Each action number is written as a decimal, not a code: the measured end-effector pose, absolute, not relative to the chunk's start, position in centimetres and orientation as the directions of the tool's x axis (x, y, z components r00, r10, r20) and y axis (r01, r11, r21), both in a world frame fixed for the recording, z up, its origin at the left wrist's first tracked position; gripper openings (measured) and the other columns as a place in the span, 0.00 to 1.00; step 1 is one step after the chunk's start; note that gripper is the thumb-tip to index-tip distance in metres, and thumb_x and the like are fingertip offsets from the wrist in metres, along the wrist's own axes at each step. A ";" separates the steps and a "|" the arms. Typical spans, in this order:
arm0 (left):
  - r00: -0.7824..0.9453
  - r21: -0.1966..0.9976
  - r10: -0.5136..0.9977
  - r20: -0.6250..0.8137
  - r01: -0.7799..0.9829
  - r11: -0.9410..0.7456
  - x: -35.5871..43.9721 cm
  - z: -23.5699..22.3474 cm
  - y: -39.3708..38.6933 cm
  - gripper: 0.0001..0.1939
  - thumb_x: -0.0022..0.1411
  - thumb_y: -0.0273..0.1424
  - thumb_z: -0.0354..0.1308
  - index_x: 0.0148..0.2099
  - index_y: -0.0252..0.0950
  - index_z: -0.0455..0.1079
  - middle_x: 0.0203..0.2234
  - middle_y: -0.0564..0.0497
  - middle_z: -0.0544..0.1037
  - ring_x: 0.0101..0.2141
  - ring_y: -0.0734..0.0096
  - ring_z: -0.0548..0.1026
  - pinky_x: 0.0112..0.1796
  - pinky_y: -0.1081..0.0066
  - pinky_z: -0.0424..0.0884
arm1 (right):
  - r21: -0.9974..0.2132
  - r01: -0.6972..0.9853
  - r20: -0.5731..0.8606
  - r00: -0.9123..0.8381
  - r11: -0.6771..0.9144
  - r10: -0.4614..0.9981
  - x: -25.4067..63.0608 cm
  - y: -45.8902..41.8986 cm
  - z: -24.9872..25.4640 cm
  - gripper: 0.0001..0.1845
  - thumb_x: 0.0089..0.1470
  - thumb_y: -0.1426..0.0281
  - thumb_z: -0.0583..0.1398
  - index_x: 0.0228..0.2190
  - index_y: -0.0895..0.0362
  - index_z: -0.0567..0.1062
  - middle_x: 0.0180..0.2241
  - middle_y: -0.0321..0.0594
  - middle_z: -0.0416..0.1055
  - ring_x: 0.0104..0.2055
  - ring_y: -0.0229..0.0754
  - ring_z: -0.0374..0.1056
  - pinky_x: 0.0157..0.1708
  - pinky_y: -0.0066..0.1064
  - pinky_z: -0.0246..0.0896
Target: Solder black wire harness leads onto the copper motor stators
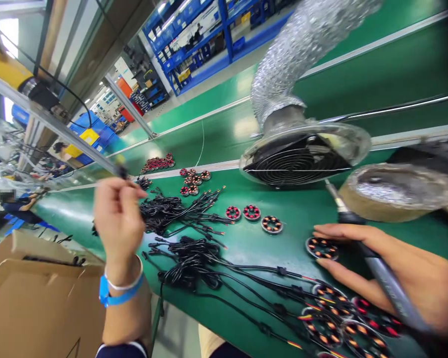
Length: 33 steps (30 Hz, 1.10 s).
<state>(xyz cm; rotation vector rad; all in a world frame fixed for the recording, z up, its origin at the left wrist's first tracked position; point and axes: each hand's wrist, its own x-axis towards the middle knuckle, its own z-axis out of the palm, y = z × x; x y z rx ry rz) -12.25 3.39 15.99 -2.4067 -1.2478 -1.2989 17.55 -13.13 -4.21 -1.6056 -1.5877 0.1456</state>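
Note:
My left hand (119, 219), with a blue wristband, is raised over the left part of the bench. Its fingers are curled into a pinch; a dark, blurred thing shows at the fingertips, too smeared to name. My right hand (399, 268) has a soldering iron (381, 278) lying across its palm, metal tip pointing up and away. Its thumb and forefinger also reach around a round motor stator (322, 247) with copper coils on the green bench. Bundles of black cables (190, 256) lie between my hands. Stators with wires attached (321, 325) sit close below my right hand.
A fan hood (298, 161) with a silver duct (283, 59) stands behind the bench. Loose stators (251, 213) lie mid-bench, more farther back. A foil-lined container (403, 189) is at right, a cardboard box (41, 303) at lower left. A person (20, 206) sits at far left.

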 end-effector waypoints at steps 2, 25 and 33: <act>0.602 0.191 0.614 0.511 0.616 -0.764 -9.5 13.0 1.7 0.04 0.68 0.29 0.49 0.37 0.38 0.62 0.29 0.54 0.72 0.29 0.75 0.70 0.33 0.74 0.65 | -0.571 0.771 0.593 0.149 0.283 0.791 17.0 -13.4 -2.4 0.16 0.58 0.65 0.60 0.48 0.47 0.66 0.43 0.43 0.75 0.38 0.46 0.75 0.43 0.34 0.72; 0.912 0.857 0.199 -0.358 0.406 -0.317 0.8 6.5 0.7 0.23 0.67 0.45 0.46 0.31 0.33 0.71 0.24 0.47 0.77 0.28 0.67 0.74 0.36 0.68 0.69 | -0.709 0.483 0.685 0.299 0.514 0.664 14.3 -12.2 2.0 0.12 0.55 0.79 0.58 0.40 0.54 0.69 0.32 0.33 0.73 0.28 0.32 0.70 0.30 0.21 0.67; 0.891 0.946 0.341 -0.298 0.324 -0.020 0.6 4.3 0.7 0.24 0.64 0.52 0.49 0.31 0.34 0.62 0.21 0.56 0.65 0.19 0.80 0.58 0.21 0.78 0.53 | -0.793 0.457 0.574 0.342 0.402 0.744 15.3 -11.9 2.5 0.18 0.52 0.76 0.61 0.44 0.55 0.66 0.31 0.34 0.71 0.28 0.34 0.68 0.31 0.25 0.69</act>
